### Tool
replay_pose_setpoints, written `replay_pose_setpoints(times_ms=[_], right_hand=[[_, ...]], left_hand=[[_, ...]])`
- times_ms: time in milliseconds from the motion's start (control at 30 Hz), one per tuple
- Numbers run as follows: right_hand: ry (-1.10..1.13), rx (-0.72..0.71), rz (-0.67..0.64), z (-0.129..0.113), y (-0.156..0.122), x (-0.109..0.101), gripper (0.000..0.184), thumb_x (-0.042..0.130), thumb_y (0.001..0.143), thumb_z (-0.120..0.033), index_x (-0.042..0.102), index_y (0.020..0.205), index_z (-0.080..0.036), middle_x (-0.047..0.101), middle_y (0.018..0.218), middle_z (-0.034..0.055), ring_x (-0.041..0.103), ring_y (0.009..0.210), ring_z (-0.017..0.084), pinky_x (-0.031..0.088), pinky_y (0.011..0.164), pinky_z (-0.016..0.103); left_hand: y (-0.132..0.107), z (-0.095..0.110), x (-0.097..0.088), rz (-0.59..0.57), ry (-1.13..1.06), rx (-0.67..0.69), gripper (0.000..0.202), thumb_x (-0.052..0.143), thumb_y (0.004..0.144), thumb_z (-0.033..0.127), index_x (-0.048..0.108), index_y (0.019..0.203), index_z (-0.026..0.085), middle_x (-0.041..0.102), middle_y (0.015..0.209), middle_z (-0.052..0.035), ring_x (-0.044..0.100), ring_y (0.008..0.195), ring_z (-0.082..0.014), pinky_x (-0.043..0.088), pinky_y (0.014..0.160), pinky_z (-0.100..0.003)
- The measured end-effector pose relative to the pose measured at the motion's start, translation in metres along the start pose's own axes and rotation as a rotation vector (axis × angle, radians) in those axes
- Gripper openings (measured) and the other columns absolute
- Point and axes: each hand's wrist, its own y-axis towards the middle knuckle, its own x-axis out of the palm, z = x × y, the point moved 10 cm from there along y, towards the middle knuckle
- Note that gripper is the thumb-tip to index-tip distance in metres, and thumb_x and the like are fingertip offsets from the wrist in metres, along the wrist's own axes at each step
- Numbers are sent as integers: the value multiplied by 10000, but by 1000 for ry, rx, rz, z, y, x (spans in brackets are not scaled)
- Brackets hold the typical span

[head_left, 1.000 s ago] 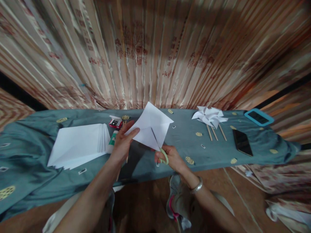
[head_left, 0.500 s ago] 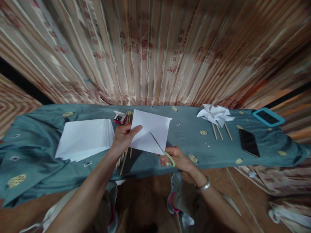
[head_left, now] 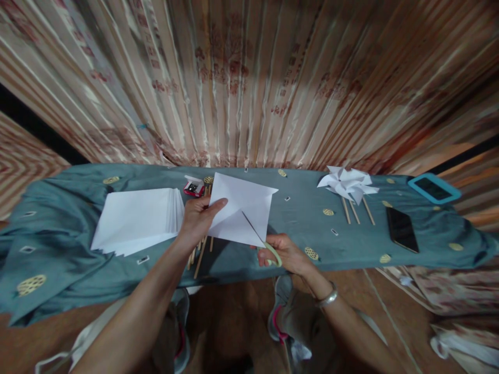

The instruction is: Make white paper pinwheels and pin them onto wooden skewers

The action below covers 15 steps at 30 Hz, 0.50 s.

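A square white sheet of paper (head_left: 244,200) is held up above the table, its left edge pinched by my left hand (head_left: 198,218) with the thumb on top. In my right hand (head_left: 283,254) is a pair of scissors (head_left: 275,253) with pale green handles. One dark blade lies over the paper, running from the lower right corner toward the middle; the other blade is hidden beneath. Wooden sticks (head_left: 200,258) lie partly covered under the paper and my left hand. Just left of that hand rests a stack of white paper (head_left: 136,218).
A small red box (head_left: 194,187) of dark bits sits behind the sticks. Right of me lie white paper pinwheels (head_left: 346,183) on sticks, a black phone (head_left: 402,228) and a blue-framed tablet (head_left: 434,188). A green-grey cloth (head_left: 300,223) covers the narrow table; a curtain (head_left: 249,93) hangs behind.
The view has shifted very slightly. Both hands, the paper and the scissors keep nearly the same positions, with the blade still across the sheet.
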Motion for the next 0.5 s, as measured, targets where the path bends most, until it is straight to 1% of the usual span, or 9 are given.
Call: replay_pose_setpoints(times_ms=[133,233,300,400,500], right_hand=[[7,1,4,0,-1,1,508,854,566,-564,678,759,-128,612,561,-19,479,476,58,358,453,188],[-4,-21,-16,-1,-1,2,532,845,580,-576,687,825,-131,630,596,-13,496,497,68,384,475,202],[-12,-56,-39,-4,-1,2,583,817,597,-617,687,893,-132,661,657,7,523,534,80,413,507,215],[-40,-96,-77,-7,-3,3,623,747,657,-672,673,969,-138,687,739,31,553,591,94,444,557,229],[-52,-111,-98,-7,-3,5,644,715,688,-685,650,1027,-142,688,784,36,569,633,101,456,603,238]], left_hand=[[-1,2,0,10,-20,9,346,869,515,466,789,704,188,761,732,-50,644,642,-195,500,594,-295],[-2,1,0,19,-43,-9,362,883,489,458,789,707,186,764,736,-51,654,660,-208,513,612,-309],[-1,0,-2,36,-52,-29,370,892,475,446,788,708,178,762,729,-49,656,658,-210,511,615,-308],[0,-1,-12,116,-131,-47,399,899,459,437,784,721,159,750,710,-48,647,622,-196,499,596,-299],[3,-1,-21,197,-308,-36,418,916,413,399,768,712,147,742,703,-43,640,607,-178,506,607,-299]])
